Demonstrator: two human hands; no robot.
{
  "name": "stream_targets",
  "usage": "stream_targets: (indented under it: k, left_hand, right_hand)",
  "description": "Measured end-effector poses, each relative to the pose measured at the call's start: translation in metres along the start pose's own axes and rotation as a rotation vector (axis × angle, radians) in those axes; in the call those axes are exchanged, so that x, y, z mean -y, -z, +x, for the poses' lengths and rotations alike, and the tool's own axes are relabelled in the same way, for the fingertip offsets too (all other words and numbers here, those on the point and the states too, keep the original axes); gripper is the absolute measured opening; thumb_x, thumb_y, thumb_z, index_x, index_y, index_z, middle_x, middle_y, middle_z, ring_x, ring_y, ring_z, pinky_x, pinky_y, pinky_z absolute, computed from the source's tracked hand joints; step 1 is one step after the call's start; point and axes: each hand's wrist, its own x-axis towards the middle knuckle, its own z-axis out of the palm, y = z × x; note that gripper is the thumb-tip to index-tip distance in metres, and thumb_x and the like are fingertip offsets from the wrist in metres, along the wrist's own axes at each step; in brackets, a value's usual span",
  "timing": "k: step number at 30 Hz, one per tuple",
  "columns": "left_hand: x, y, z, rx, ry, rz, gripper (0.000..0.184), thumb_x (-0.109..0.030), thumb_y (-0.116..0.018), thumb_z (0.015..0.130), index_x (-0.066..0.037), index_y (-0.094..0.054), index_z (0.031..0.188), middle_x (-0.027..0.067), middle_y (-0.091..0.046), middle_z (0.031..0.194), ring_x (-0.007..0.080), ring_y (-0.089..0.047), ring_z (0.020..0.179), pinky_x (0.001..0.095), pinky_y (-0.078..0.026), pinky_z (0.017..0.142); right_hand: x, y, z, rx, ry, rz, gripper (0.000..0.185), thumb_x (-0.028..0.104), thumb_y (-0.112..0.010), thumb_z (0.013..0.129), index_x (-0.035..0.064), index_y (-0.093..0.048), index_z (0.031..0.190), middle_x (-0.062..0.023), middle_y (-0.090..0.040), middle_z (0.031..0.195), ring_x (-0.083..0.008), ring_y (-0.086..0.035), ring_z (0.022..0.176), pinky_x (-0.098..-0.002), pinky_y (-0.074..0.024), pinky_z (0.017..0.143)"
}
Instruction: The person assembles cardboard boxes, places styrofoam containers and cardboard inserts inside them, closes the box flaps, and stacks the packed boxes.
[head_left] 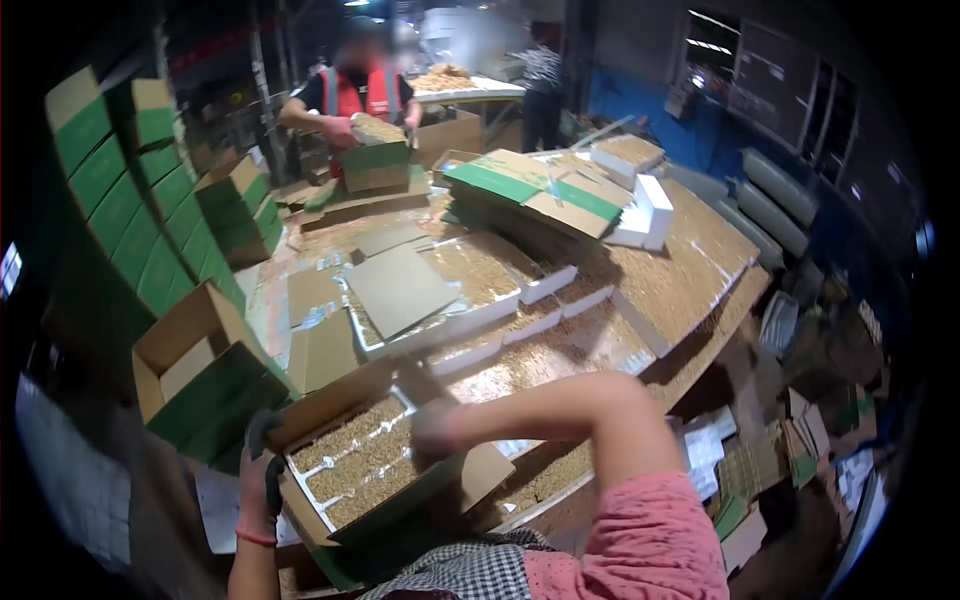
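Observation:
Right in front of me stands a green and brown carton [400, 510], its flaps open. Inside it lies a white-edged tray [318, 498] filled with brown granular material [365, 462] and crossed by white strips. My left hand [260, 475], in a dark-palmed glove, is at the carton's left wall, its fingers bent over the upper left corner. My right hand [437, 428] is over the right side of the carton, beside the granular material; motion blur smears its fingers, and whether it holds anything cannot be made out.
An open carton [215, 375] sits left, near tall stacks of green cartons [120, 200]. Cardboard sheets [400, 290], flattened cartons [540, 190] and a white foam block [648, 215] lie on the worktable. Across it, a person in a red vest [365, 100] handles a carton. Another person [542, 90] stands farther back.

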Motion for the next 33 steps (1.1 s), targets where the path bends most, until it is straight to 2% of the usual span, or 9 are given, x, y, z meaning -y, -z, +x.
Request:
stream_targets:
  k: [1,5,7,10,13,19,25,29,33]
  left_hand:
    - [-0.009,0.001,-0.002,0.012,0.093,-0.019,0.061,0.000,-0.040,0.071,0.000,-0.047,0.132,0.0108,-0.054,0.122,0.0207,-0.049,0.117,0.0294,-0.034,0.104]
    - [0.020,0.014,0.017,-0.107,0.088,0.092,0.055,0.002,-0.048,0.076,-0.001,-0.048,0.131,0.0121,-0.049,0.129,0.0210,-0.048,0.121,0.0307,-0.035,0.104]
    - [-0.004,0.006,0.028,-0.190,0.093,0.161,0.053,0.002,-0.053,0.078,-0.001,-0.049,0.131,0.0127,-0.047,0.133,0.0217,-0.047,0.122,0.0318,-0.035,0.104]
    - [-0.063,-0.049,0.087,0.051,-0.207,0.428,0.057,-0.001,-0.063,0.078,-0.002,-0.046,0.132,0.0161,-0.041,0.140,0.0287,-0.041,0.130,0.0368,-0.033,0.109]
    - [-0.069,-0.101,0.159,0.381,-0.314,0.707,0.072,-0.011,-0.069,0.079,-0.003,-0.035,0.141,0.0197,-0.033,0.146,0.0321,-0.031,0.138,0.0388,-0.027,0.113]
    - [0.017,-0.199,0.241,0.784,-0.133,1.220,0.127,-0.064,-0.078,0.059,-0.009,-0.010,0.150,0.0269,-0.023,0.148,0.0480,-0.019,0.138,0.0540,-0.024,0.111]
    - [0.051,-0.225,0.252,0.747,-0.163,1.329,0.073,-0.037,-0.059,0.086,-0.007,-0.028,0.145,0.0248,-0.035,0.143,0.0429,-0.045,0.124,0.0482,-0.042,0.100]
    - [0.019,-0.184,0.268,0.657,-0.308,1.281,0.043,-0.018,-0.057,0.082,-0.007,-0.052,0.123,0.0180,-0.061,0.115,0.0350,-0.063,0.097,0.0433,-0.051,0.083]
    - [-0.030,-0.119,0.269,0.185,-0.465,1.034,0.031,-0.005,-0.055,0.082,-0.007,-0.061,0.113,0.0174,-0.065,0.106,0.0363,-0.063,0.094,0.0415,-0.050,0.084]
  right_hand:
    - [0.012,0.007,0.004,-0.064,-0.046,0.018,0.024,0.031,-0.061,0.082,0.0109,-0.073,0.075,-0.0109,-0.069,0.083,-0.0274,-0.068,0.075,-0.0411,-0.0533,0.066]
    - [0.007,0.029,-0.012,-0.709,0.064,-0.104,0.045,0.047,-0.063,0.081,0.0059,-0.064,0.101,-0.0107,-0.066,0.082,-0.0270,-0.064,0.070,-0.0471,-0.0499,0.064]
    - [-0.077,0.048,-0.018,-0.896,-0.190,0.139,0.071,0.064,-0.053,0.083,0.0010,-0.061,0.115,-0.0191,-0.066,0.091,-0.0310,-0.064,0.086,-0.0435,-0.0485,0.081]
    - [-0.211,-0.002,0.007,-1.015,-0.544,0.047,0.083,0.059,-0.062,0.076,-0.0007,-0.044,0.131,-0.0238,-0.056,0.117,-0.0328,-0.053,0.112,-0.0476,-0.0373,0.100]
    - [-0.264,-0.070,0.037,-1.085,-0.546,-0.438,0.042,0.037,-0.060,0.086,0.0102,-0.056,0.118,-0.0129,-0.059,0.117,-0.0257,-0.046,0.123,-0.0498,-0.0282,0.110]
    - [-0.225,-0.057,-0.026,-1.263,-0.216,0.066,0.016,0.011,-0.063,0.079,0.0197,-0.065,0.093,-0.0021,-0.065,0.099,-0.0231,-0.056,0.109,-0.0460,-0.0351,0.107]
    - [-0.197,-0.029,-0.088,-1.449,-0.428,0.431,0.009,0.011,-0.067,0.079,0.0130,-0.062,0.086,-0.0077,-0.065,0.094,-0.0258,-0.061,0.099,-0.0384,-0.0488,0.084]
    - [-0.128,0.038,-0.108,-1.677,-0.021,0.215,0.011,0.014,-0.065,0.080,0.0096,-0.061,0.089,-0.0089,-0.065,0.094,-0.0280,-0.061,0.095,-0.0397,-0.0486,0.084]
    - [-0.025,-0.003,-0.008,-1.012,0.568,-0.220,0.035,0.028,-0.065,0.080,0.0090,-0.061,0.108,-0.0121,-0.061,0.109,-0.0321,-0.060,0.100,-0.0448,-0.0479,0.088]
